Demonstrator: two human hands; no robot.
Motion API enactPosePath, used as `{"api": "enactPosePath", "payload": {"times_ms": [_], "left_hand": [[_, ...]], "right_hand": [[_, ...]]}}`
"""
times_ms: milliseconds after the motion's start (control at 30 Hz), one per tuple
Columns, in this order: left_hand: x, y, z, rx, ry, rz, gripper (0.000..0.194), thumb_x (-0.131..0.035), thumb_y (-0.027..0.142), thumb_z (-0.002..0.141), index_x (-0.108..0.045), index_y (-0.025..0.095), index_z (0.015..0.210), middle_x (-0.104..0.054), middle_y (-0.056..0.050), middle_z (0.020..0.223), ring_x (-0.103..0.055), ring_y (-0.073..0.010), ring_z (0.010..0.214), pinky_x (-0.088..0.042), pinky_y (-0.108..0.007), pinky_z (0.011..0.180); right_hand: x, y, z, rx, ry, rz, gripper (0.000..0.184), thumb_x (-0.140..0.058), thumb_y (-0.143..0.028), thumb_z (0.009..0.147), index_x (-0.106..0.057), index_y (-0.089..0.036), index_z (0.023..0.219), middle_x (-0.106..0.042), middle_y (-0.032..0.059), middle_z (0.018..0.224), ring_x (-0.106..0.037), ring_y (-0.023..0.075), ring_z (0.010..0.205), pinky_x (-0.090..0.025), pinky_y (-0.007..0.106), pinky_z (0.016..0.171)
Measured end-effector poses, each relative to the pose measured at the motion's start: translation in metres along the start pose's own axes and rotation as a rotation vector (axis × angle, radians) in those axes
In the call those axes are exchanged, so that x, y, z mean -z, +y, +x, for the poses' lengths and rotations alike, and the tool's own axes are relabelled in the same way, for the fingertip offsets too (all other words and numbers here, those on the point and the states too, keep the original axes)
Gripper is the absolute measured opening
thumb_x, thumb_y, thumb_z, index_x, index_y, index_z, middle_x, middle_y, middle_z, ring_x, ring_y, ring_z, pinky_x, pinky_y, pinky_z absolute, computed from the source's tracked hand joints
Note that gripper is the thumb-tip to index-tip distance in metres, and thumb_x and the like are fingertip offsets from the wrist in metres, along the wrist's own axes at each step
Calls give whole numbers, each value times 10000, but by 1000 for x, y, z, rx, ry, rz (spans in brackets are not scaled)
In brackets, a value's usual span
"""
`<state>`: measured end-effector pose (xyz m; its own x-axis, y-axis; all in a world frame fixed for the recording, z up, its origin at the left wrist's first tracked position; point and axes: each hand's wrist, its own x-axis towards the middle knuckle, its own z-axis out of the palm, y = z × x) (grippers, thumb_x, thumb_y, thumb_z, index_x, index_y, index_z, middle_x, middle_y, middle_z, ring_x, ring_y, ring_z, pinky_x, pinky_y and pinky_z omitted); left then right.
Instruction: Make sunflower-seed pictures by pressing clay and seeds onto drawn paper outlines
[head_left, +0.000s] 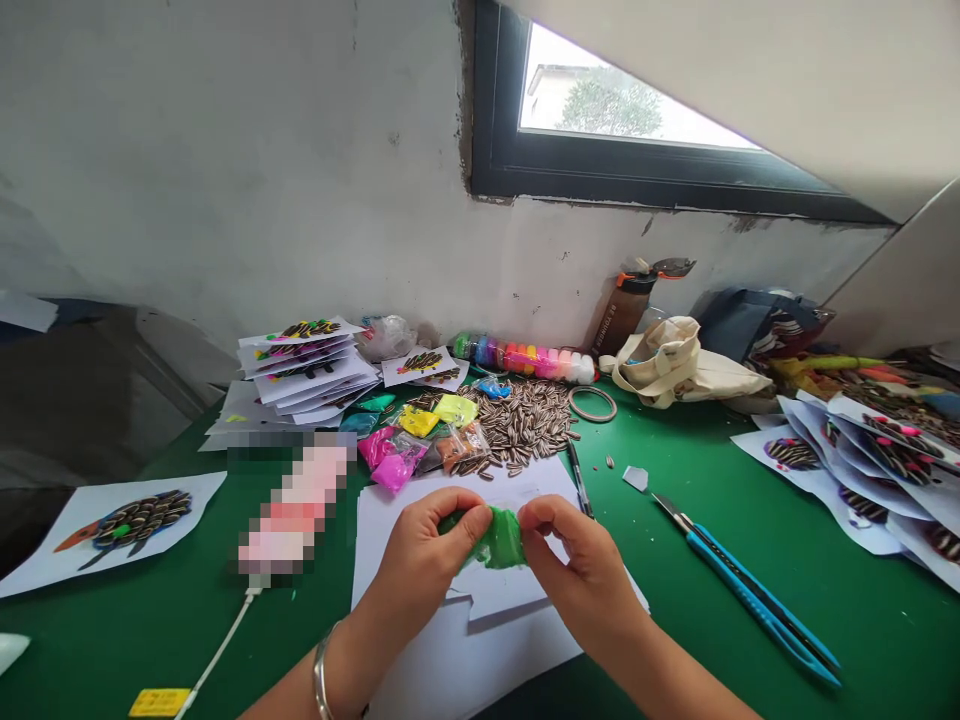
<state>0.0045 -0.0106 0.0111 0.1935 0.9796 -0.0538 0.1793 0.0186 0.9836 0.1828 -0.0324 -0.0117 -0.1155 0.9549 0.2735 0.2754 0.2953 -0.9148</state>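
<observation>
Between my two hands is a small clear bag of green modelling clay (504,540), raised a little over the white paper sheets (405,640). My left hand (431,545) pinches its left edge between thumb and bent fingers. On the other side, my right hand (577,555) pinches the right edge the same way. The fingers cover both ends of the bag, so I cannot tell whether it is sealed. Just beyond lie more bags of clay, among them a magenta one (397,468) and a yellow one (418,420), beside a heap of striped sunflower seeds (529,425).
A blue utility knife (757,595) lies on the green table (697,660) with its blade showing. A black pen (577,480) rests at the paper's edge. Stacks of seed pictures stand left (307,375) and right (862,470). A brown bottle (624,312) leans by the wall.
</observation>
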Motion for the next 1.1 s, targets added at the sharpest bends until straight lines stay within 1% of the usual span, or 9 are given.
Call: {"api": "enactPosePath", "payload": {"times_ms": [167, 367, 500, 633, 700, 833, 933, 1000, 1100], "left_hand": [[-2, -3, 0, -14, 51, 1, 318, -629, 462, 822, -680, 159, 741, -590, -16, 683, -501, -144, 641, -410, -229, 570], [0, -2, 1, -37, 53, 29, 249, -653, 411, 802, -713, 170, 797, -656, -35, 756, -566, -169, 708, -457, -243, 625], [1, 1, 0, -27, 35, 39, 248, -642, 403, 800, -712, 166, 785, -659, -41, 745, -570, -171, 698, -463, -246, 614], [1, 3, -1, -43, 18, 83, 241, -614, 391, 824, -705, 171, 782, -665, -43, 754, -580, -175, 712, -465, -253, 632], [-1, 3, -3, -61, 13, 121, 242, -598, 381, 841, -701, 173, 771, -659, -41, 743, -576, -173, 705, -457, -254, 630], [-3, 2, -5, -87, 39, 118, 248, -597, 380, 847, -699, 174, 752, -646, -34, 725, -564, -167, 686, -447, -250, 620], [-3, -1, -5, -79, 75, 78, 245, -617, 388, 834, -698, 174, 743, -639, -25, 713, -554, -159, 670, -443, -237, 600], [-3, -2, -4, -69, 81, 56, 248, -621, 396, 831, -698, 176, 748, -637, -21, 710, -549, -153, 664, -444, -229, 591], [-2, -4, -3, -76, 80, 42, 251, -614, 401, 839, -705, 178, 769, -645, -22, 727, -554, -152, 676, -450, -224, 598]], "right_hand": [[-1, 0, 2, -120, 3, 79, 97, -566, -266, 862, -627, -198, 829, -602, 17, 757, -517, 150, 703, -434, 264, 657], [1, -4, 5, -273, -71, 309, 181, -578, -302, 855, -686, -206, 963, -648, 36, 875, -555, 170, 788, -451, 287, 707], [2, -7, 3, -315, -119, 441, 257, -635, -333, 821, -676, -212, 1045, -643, 48, 930, -555, 173, 804, -447, 305, 723], [2, -7, 2, -290, -198, 473, 362, -690, -360, 796, -626, -217, 1122, -616, 44, 930, -548, 171, 812, -439, 307, 724], [1, -6, 4, -284, -211, 455, 330, -703, -336, 788, -608, -210, 1078, -595, 19, 864, -529, 151, 777, -419, 281, 692], [-2, -7, 6, -321, -207, 487, 192, -702, -269, 765, -545, -199, 851, -510, -37, 740, -456, 106, 672, -356, 225, 595], [-4, -9, 7, -344, -151, 540, 182, -709, -239, 730, -552, -201, 813, -490, -50, 710, -439, 98, 644, -347, 217, 575], [-6, -12, 8, -332, -109, 550, 174, -711, -233, 715, -613, -208, 856, -543, -35, 743, -478, 111, 677, -380, 230, 605], [-5, -15, 10, -302, -118, 545, 178, -709, -232, 717, -690, -216, 893, -647, 11, 891, -559, 161, 842, -440, 285, 748]]}}
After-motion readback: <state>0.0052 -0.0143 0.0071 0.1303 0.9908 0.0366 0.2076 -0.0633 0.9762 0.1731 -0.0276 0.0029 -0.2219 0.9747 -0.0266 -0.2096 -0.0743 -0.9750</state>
